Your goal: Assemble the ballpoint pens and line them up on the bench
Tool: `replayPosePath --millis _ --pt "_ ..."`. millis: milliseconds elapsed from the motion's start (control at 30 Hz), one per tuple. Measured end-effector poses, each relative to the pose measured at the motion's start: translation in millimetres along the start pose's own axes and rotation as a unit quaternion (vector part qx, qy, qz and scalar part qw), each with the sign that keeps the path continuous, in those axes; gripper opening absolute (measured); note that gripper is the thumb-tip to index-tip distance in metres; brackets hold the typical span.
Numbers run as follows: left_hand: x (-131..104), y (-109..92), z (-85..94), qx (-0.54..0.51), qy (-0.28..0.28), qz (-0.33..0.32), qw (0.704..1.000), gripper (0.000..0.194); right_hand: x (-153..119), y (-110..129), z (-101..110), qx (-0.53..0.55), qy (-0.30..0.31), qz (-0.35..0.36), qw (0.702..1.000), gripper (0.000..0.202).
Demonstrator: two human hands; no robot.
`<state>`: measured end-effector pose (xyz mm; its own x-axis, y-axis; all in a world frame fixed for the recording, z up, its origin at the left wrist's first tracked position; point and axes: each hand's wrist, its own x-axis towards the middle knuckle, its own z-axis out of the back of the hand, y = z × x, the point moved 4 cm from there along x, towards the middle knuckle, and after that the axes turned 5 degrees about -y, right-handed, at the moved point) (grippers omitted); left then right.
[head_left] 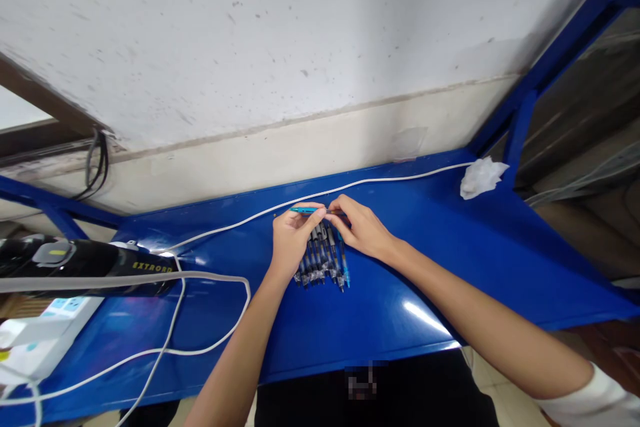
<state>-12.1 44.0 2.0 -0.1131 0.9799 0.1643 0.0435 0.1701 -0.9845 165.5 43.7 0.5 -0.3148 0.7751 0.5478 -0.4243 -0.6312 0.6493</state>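
A blue pen [304, 210] lies roughly level between my two hands, above the blue table [380, 300]. My left hand [295, 233] pinches its blue barrel between thumb and fingers. The fingers of my right hand [357, 223] close on the pen's other, darker end. Just below and between the hands, several pens [320, 257] lie side by side on the table, with clear wrapping at their lower ends. One light blue pen [345, 263] is at the right side of this row. My hands partly hide the upper ends of the row.
A white cable [360, 182] crosses the back of the table and loops at the left. Crumpled white paper [483, 177] sits at the back right. A black cylindrical object [115, 267] and a white power strip [55, 333] are at the left.
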Motion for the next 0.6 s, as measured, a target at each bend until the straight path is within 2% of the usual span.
replayPosePath --millis 100,267,400,600 --pt "-0.1 -1.0 0.1 -0.003 -0.004 -0.003 1.000 0.024 0.0 1.7 0.0 -0.023 0.011 0.015 1.000 0.025" --pt "0.2 -0.8 0.2 -0.009 -0.001 0.002 1.000 0.024 -0.3 0.0 1.0 -0.018 0.001 -0.004 1.000 0.020" --pt "0.1 -1.6 0.0 -0.014 -0.002 0.000 1.000 0.023 -0.4 1.3 0.1 -0.030 0.005 0.015 0.999 0.026" --pt "-0.2 -2.9 0.3 -0.016 -0.006 0.006 1.000 0.023 -0.5 -0.4 1.1 -0.021 -0.003 -0.003 1.000 0.020"
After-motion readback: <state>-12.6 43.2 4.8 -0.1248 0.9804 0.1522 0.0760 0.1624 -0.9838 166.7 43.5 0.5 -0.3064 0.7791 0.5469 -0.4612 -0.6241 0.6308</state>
